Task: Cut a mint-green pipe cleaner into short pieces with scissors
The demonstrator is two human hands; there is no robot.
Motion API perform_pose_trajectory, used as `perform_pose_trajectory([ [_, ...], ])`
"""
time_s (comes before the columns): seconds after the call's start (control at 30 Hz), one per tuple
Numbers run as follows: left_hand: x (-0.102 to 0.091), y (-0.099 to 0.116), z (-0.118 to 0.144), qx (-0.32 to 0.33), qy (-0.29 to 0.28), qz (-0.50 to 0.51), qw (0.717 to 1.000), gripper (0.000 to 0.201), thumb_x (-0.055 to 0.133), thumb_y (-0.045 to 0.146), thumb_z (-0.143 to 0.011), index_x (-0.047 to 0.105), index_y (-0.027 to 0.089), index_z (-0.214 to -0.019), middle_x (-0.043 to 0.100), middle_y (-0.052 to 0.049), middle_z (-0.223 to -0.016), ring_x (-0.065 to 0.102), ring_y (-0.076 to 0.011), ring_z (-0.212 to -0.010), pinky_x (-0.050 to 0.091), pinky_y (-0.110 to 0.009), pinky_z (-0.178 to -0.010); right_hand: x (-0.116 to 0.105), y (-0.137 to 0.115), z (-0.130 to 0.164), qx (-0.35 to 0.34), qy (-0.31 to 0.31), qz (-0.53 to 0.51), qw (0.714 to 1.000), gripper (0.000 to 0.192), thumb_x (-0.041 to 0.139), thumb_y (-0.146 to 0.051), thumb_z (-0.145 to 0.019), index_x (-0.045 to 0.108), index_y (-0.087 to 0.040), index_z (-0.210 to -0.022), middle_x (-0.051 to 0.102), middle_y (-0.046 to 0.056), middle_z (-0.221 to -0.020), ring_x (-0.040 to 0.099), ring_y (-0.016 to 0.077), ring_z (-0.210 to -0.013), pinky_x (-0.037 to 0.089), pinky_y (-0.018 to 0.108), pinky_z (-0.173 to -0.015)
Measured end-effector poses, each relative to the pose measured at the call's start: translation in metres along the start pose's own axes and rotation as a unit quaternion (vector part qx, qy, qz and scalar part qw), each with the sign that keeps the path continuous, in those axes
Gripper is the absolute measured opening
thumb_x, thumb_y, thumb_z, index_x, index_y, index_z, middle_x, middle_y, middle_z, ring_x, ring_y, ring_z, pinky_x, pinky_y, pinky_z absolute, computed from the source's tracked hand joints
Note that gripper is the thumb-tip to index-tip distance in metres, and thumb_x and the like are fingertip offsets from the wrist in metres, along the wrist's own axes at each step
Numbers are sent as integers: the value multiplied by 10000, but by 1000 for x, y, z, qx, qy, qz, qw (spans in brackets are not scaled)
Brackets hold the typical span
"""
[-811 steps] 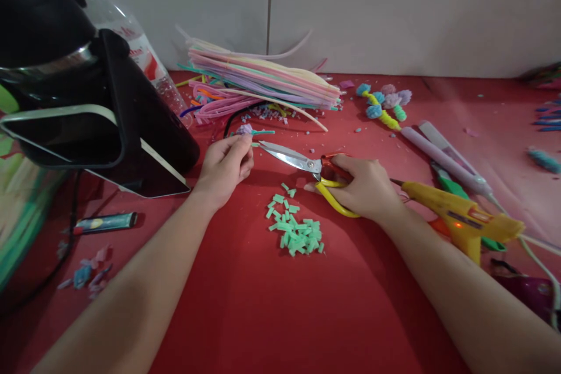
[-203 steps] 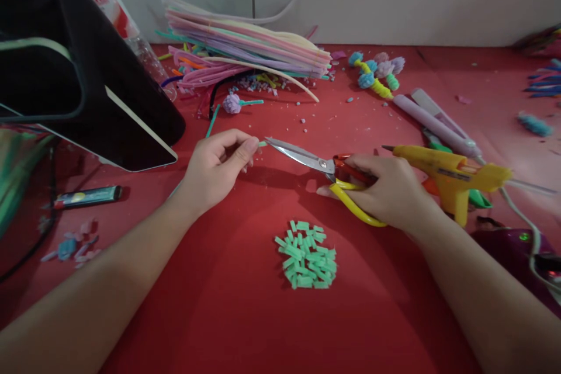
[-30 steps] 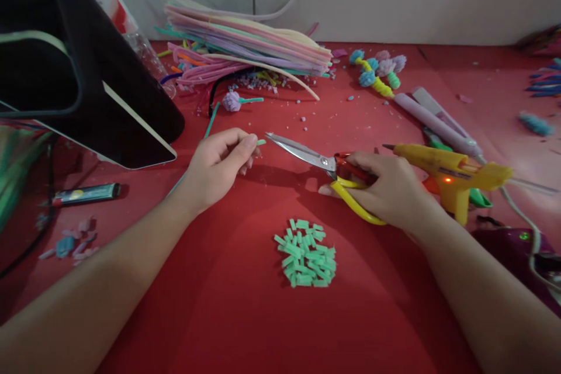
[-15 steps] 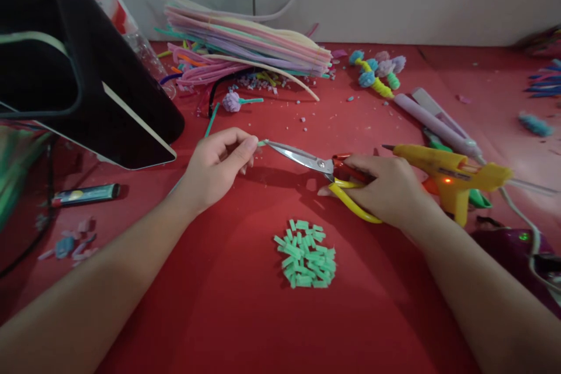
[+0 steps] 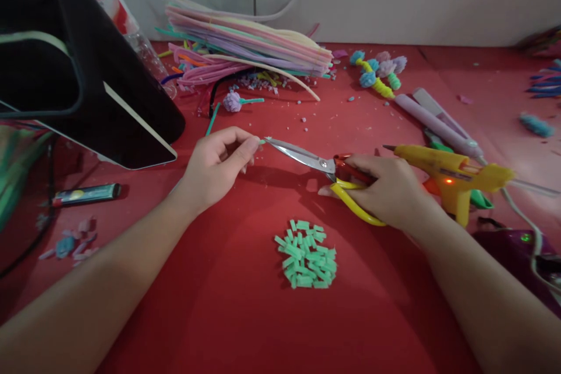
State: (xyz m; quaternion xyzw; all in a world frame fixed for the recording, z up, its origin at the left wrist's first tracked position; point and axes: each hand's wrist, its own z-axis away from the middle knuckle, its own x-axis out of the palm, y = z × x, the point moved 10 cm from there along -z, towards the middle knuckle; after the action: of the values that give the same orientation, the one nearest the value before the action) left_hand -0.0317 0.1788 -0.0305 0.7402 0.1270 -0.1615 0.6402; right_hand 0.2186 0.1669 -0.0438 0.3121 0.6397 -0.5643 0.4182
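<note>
Between the thumb and fingers of my left hand (image 5: pixel 223 166) is a green pipe cleaner (image 5: pixel 262 142), its short tip poking out to the right. My right hand (image 5: pixel 385 187) grips a pair of scissors (image 5: pixel 307 158) by the red and yellow handles. The blades are nearly closed and point left, their tips at the end of the pipe cleaner. Below the scissors lies a pile of short green cut pieces (image 5: pixel 309 257) on the red tabletop (image 5: pixel 210 304).
A bundle of pastel pipe cleaners (image 5: pixel 254 41) lies at the back, near a purple pompom (image 5: pixel 232 101). To the right are a lit yellow glue gun (image 5: pixel 456 172) and a lilac flat iron (image 5: pixel 438 125). A black appliance (image 5: pixel 131 99) and a lighter (image 5: pixel 87 194) are on the left.
The scissors and my right hand have shifted very slightly to the right. My left hand keeps its pinch, and the green pile looks the same.
</note>
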Motion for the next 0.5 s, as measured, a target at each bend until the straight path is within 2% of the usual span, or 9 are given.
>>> perform_pose_trajectory([
  [0.23, 0, 0, 0, -1, -1, 4, 1000, 194, 607, 338, -911, 656, 196, -787, 622, 10, -657, 540, -96, -552, 445, -223, -537, -4, -1, 0, -8, 21, 24, 999, 537, 669, -701, -713, 467, -216, -604, 425, -32, -544, 316, 112, -544, 271, 287, -544],
  [0.4, 0, -1, -1, 4, 0, 10, 1000, 187, 607, 331, -912, 681, 190, -814, 627, 11, -655, 538, -88, -546, 442, -213, -529, -7, -1, 2, -6, 42, 0, 999, 621, 645, -772, -687, 370, -222, -595, 336, -46, -533, 254, 105, -550, 221, 279, -518],
  [0.5, 0, -1, -1, 5, 1, 11, 1000, 179, 610, 318, -908, 676, 187, -805, 615, 15, -644, 537, -84, -544, 446, -207, -531, -5, -2, 2, -12, 35, -7, 999, 636, 657, -779, -676, 351, -225, -608, 304, -54, -540, 233, 102, -558, 218, 271, -510],
])
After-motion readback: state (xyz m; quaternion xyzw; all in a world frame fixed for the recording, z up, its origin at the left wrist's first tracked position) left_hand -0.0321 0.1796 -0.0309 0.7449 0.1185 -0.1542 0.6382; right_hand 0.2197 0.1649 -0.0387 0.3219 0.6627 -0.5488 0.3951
